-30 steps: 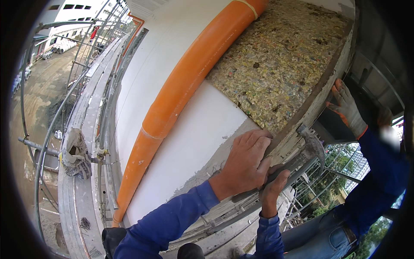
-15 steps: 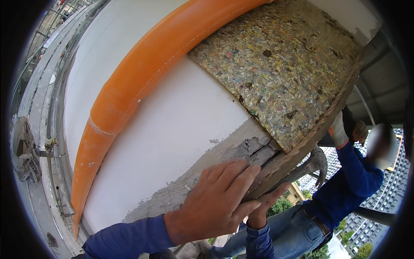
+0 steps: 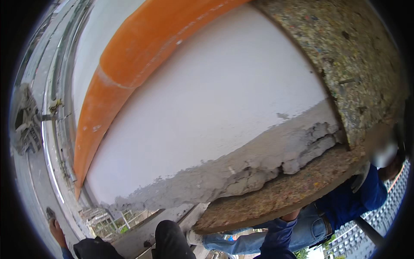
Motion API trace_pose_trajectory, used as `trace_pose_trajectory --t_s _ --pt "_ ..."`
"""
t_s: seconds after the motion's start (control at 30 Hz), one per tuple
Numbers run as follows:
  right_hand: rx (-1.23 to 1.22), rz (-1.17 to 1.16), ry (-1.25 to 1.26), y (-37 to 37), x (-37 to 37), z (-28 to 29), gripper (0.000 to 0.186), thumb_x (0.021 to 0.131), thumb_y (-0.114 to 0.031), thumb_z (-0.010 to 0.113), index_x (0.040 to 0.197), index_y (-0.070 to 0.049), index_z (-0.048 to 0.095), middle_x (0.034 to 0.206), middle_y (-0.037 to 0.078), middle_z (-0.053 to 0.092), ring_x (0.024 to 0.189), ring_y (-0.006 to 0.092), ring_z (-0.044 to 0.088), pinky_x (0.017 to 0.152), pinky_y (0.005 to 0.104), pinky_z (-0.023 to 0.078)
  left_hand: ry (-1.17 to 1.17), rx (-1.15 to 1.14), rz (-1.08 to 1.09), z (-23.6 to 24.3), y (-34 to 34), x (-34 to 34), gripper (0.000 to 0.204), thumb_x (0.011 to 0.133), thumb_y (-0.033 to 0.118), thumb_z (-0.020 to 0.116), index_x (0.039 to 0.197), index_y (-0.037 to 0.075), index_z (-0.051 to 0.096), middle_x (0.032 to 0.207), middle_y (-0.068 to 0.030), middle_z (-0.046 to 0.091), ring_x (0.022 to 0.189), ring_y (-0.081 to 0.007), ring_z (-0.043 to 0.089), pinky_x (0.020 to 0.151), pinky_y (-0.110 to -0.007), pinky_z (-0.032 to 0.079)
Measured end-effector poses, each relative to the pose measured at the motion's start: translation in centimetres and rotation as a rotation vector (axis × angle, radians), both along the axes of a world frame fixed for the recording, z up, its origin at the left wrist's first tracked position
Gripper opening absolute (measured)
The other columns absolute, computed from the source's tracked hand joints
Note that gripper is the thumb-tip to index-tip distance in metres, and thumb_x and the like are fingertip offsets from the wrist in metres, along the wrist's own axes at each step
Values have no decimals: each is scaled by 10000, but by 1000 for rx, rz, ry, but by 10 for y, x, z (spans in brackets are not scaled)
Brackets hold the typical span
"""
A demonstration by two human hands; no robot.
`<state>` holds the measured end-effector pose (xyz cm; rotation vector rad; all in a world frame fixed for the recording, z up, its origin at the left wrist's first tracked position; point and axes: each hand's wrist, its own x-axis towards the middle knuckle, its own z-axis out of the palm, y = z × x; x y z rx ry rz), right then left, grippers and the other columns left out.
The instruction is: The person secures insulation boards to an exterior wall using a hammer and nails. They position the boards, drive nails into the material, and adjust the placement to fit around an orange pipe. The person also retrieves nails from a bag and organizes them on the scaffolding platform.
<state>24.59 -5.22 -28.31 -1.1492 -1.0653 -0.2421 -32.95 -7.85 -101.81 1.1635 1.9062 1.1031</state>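
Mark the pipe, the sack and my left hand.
Pipe (image 3: 139, 43): head view, on its broad orange upper stretch.
Sack (image 3: 28, 123): head view, on its crumpled side.
Left hand (image 3: 56, 232): head view, lower left, on the middle of the hand.

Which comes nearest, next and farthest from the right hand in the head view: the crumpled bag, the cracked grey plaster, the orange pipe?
Measured from the right hand:
1. Cracked grey plaster: above, just past the speckled strip.
2. Orange pipe: farther off, upper left.
3. Crumpled bag: by the left rim.
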Motion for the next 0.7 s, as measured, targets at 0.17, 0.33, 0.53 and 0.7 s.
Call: trace_pose_trajectory --t_s 0.17,0.33,0.53,0.7 --pt "-225 -245 16 -53 57 -45 621 976 -573 430 1369 -93 414 1208 89 545 1038 218 587 841 370 530 234 -249 32 11 6 34 232 845 188 599 966 17 697 931 -217 697 875 -399 669 805 -451 519" --pt "-327 -230 -43 -39 68 -72 602 978 -546 443 1368 -89 413 1212 88 544 1045 218 587 848 372 530 221 -521 164 -7 -7 31 212 853 203 602 956 63 724 919 -199 710 874 -371 689 810 -451 540" --pt "-382 -238 -56 -33 81 -86 580 980 -513 460 1368 -85 412 1218 87 543 1054 218 585 856 375 529 220 -618 360 -52 -29 -11 239 823 183 588 969 63 734 938 -207 708 922 -374 682 858 -441 530" --pt "-403 -247 -73 -36 77 -89 563 982 -486 473 1368 -81 410 1222 86 541 1061 218 585 862 378 529 25 -571 581 -54 6 -22 308 795 232 578 980 39 730 964 -237 700 967 -392 671 901 -445 510"
